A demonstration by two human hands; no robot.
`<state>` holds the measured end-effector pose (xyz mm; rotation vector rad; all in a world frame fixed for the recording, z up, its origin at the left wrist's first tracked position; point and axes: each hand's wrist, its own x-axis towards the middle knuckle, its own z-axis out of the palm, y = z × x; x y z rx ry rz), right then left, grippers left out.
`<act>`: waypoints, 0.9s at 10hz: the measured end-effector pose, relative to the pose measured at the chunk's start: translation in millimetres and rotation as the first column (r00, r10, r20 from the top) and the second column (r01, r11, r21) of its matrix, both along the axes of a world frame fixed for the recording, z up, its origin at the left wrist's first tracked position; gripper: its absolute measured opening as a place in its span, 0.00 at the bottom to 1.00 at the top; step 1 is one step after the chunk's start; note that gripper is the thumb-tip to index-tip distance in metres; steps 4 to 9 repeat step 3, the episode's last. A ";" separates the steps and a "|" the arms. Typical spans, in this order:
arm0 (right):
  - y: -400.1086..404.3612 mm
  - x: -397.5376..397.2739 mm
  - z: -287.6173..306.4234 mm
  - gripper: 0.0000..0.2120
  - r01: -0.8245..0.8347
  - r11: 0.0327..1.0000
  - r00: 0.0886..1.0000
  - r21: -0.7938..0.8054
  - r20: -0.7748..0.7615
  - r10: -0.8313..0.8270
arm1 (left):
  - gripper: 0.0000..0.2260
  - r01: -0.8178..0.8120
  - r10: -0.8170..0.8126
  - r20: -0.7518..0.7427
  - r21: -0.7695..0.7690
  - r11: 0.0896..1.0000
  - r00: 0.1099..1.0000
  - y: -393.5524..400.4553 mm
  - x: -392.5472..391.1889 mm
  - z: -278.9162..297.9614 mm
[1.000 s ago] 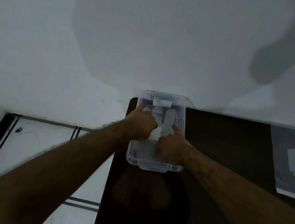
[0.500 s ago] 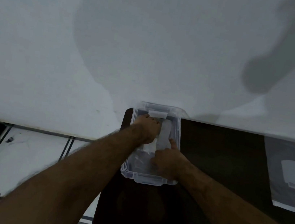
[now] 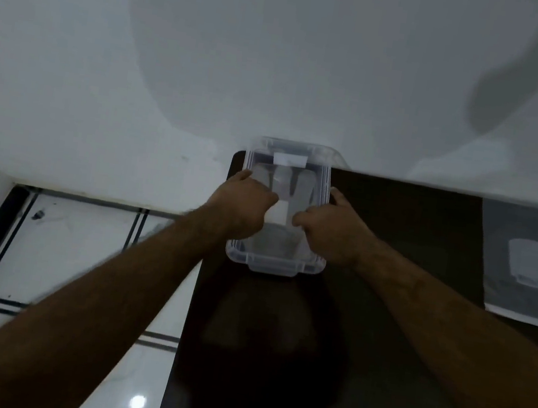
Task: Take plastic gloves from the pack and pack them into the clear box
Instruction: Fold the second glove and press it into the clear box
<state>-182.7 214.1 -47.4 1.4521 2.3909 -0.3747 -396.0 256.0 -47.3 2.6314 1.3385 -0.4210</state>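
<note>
The clear box [image 3: 272,266] stands at the far left corner of a dark table [image 3: 399,326], close to the wall. Translucent white plastic gloves [image 3: 301,187] lie flat inside it. My left hand [image 3: 243,207] is at the box's left wall, thumb along the outside of the rim and fingers curled inside. My right hand [image 3: 332,233] is at the right wall in the same way, thumb outside and fingers curled over the rim. The glove pack [image 3: 528,264], a flat grey sheet with a white patch, lies at the table's right edge.
A white wall [image 3: 280,67] rises right behind the box. A clear lid [image 3: 334,156] seems to lean behind the box. To the left of the table the white tiled floor [image 3: 62,261] drops away; the table's left edge runs just beside the box.
Both hands were pressing on the gloves in the middle of the box. They have since moved apart to the box's left and right walls.
</note>
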 end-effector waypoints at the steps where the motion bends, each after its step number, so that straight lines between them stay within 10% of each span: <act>1: -13.7 18.0 7.2 0.15 0.058 0.995 0.993 0.079 -0.109 -0.049 | 0.23 -0.066 0.064 0.091 0.026 0.997 0.994 -30.7 -12.8 11.3; 9: -35.2 38.0 21.7 0.16 0.116 0.982 0.981 0.152 -0.175 -0.088 | 0.22 -0.141 0.126 0.246 0.045 0.989 0.961 -78.9 -10.8 21.1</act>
